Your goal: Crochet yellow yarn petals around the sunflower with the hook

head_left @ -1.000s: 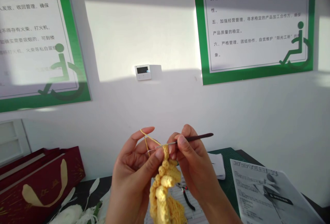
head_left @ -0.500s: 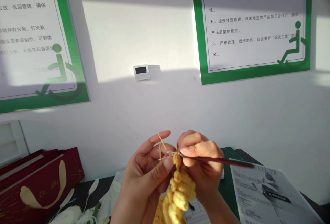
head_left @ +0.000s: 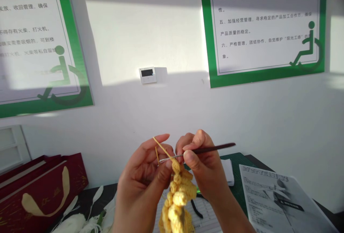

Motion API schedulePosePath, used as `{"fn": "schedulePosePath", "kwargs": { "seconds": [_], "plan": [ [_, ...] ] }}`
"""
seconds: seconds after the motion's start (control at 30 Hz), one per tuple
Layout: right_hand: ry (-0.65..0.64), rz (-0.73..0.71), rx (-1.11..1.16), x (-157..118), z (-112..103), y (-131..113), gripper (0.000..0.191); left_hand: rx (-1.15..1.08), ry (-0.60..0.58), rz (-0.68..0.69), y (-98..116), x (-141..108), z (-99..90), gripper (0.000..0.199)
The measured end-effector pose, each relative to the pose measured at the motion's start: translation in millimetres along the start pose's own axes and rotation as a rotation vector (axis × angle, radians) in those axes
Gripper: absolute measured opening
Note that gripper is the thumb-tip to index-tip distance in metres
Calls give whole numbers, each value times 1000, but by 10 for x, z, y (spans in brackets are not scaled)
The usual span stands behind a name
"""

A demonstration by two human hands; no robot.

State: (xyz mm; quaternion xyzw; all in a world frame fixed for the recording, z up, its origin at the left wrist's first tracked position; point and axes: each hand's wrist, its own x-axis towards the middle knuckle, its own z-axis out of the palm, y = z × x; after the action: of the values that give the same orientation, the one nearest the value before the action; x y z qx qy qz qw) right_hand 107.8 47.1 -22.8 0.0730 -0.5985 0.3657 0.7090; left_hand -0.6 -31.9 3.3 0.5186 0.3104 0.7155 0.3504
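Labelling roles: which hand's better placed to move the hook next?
Right hand, likely: it grips the dark-handled hook; the left hand pinches the yellow crochet piece and carries the yarn strand.

Hard sunlight from the left, bright patch on white wall point(head_left: 150, 36), straight-edged grey shade above and below, control panel point(head_left: 147, 75) casting shadow rightward, lower lettering of left poster point(head_left: 29, 47) washed pale, highlights on yellow crochet piece point(head_left: 179, 199), wide-angle stretch toward edges.
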Motion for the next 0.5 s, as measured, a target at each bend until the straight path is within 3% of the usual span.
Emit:
{"fn": "schedulePosePath", "kwargs": {
  "seconds": [0.1,0.2,0.33,0.4,0.5],
  "plan": [
    [32,-284,-411,-51,-36,-55,15,-13,26,16,-26,-6,26,36],
    [82,-439,-638,-90,-35,-104,21,-152,-28,-114,-50,6,4,41],
    [107,-441,-363,-105,26,-47,10,-366,-151,-337,-57,18,-61,48],
    [169,-321,-128,-102,55,-17,5,-398,-177,-341,-40,19,-76,46],
    [225,-89,124,-78,70,-37,12,-384,-183,-288,6,34,-91,34]
  ]
}}
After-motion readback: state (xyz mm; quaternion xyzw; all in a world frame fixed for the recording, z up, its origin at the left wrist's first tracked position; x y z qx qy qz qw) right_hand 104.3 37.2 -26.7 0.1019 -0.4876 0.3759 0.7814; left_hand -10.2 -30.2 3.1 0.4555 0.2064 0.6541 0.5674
